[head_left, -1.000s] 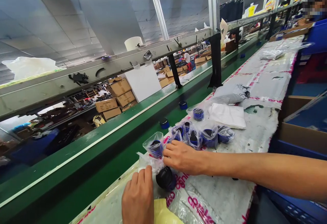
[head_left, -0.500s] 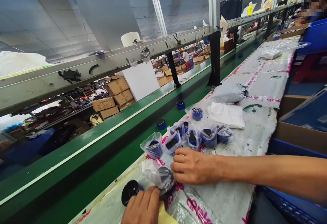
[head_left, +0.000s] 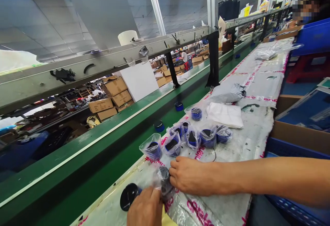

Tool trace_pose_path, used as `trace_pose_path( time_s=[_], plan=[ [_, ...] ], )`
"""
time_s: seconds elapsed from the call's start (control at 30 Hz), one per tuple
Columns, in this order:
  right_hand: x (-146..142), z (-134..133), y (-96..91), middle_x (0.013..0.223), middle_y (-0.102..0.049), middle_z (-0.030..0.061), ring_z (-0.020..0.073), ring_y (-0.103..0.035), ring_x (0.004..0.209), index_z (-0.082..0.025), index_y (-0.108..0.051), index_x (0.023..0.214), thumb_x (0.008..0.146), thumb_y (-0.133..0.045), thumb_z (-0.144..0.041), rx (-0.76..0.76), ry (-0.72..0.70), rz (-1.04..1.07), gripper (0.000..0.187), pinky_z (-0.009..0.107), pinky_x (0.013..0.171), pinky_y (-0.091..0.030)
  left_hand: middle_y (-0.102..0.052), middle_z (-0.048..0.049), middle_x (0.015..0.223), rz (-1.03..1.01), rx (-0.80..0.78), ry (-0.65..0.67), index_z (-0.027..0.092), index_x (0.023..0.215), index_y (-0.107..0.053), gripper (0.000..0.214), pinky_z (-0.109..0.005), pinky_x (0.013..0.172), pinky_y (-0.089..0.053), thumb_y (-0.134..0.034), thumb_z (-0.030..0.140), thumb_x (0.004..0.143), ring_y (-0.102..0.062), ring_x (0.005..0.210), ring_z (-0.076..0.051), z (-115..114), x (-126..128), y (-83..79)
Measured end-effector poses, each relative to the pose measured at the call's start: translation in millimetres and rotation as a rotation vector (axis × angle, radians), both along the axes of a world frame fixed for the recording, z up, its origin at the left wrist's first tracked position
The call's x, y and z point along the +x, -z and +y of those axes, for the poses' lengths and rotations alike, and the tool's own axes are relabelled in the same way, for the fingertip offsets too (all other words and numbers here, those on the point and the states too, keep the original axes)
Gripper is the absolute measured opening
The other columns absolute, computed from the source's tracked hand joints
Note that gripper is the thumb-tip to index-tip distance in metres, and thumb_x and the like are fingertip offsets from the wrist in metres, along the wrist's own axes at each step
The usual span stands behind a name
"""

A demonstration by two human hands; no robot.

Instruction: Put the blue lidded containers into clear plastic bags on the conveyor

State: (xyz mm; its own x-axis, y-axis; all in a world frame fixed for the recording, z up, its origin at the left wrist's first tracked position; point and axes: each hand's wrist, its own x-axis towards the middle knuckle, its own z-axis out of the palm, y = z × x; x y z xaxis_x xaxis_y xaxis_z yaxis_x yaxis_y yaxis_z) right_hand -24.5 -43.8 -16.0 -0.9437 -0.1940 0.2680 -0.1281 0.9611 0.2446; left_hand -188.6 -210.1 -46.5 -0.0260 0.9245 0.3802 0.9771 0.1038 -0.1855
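My left hand [head_left: 144, 207] is at the bottom of the view, its fingers against a gathered clear plastic bag [head_left: 163, 183] with a dark round item inside. My right hand [head_left: 190, 176] pinches the same bag from the right. A blue jar with a black lid [head_left: 128, 196] lies on its side, just left of my left hand. A yellow packet [head_left: 167, 221] is mostly hidden under that hand. Several blue jars in clear bags [head_left: 192, 138] stand in a cluster above my right hand, on a white printed plastic sheet [head_left: 219, 212].
Two loose blue jars [head_left: 159, 126] sit along the green conveyor rail [head_left: 108, 140] on the left. A folded white packet [head_left: 224, 115] and a grey bag [head_left: 227, 93] lie further along the sheet. A cardboard box [head_left: 299, 133] and blue crates [head_left: 313, 37] stand to the right.
The black-lidded jar now lies apart, left of the bag. The bag has gathered between my hands, and my right hand has moved down from the bagged jars.
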Motion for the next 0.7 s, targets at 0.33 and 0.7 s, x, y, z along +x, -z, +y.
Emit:
trace_pose_path(
  time_s=[0.33,0.7],
  plan=[
    [-16.0,5.6,-16.2,0.083,-0.073,0.0036,0.0183,-0.063,0.074,-0.018,-0.068,0.085,0.083,-0.059,-0.02,-0.478,0.242,-0.05,0.009,0.027,0.056,-0.034,-0.072,-0.0039,0.071,-0.326,-0.023,-0.293,0.023,0.088,-0.058,0.019,-0.027,0.056,-0.032,-0.041,0.018,0.095,-0.069,0.064,-0.022,14.7,19.3,-25.4],
    [-20.1,21.3,-52.7,0.082,-0.073,0.004,0.0208,-0.069,0.073,-0.018,-0.062,0.094,0.091,-0.055,-0.017,-0.324,0.432,0.152,0.007,0.029,0.053,-0.029,-0.061,0.0052,0.057,-0.938,0.081,-0.328,0.025,0.091,-0.057,0.018,-0.025,0.05,-0.036,-0.048,0.036,0.08,-0.056,0.048,-0.018,29.7,12.4,-72.6]
  ],
)
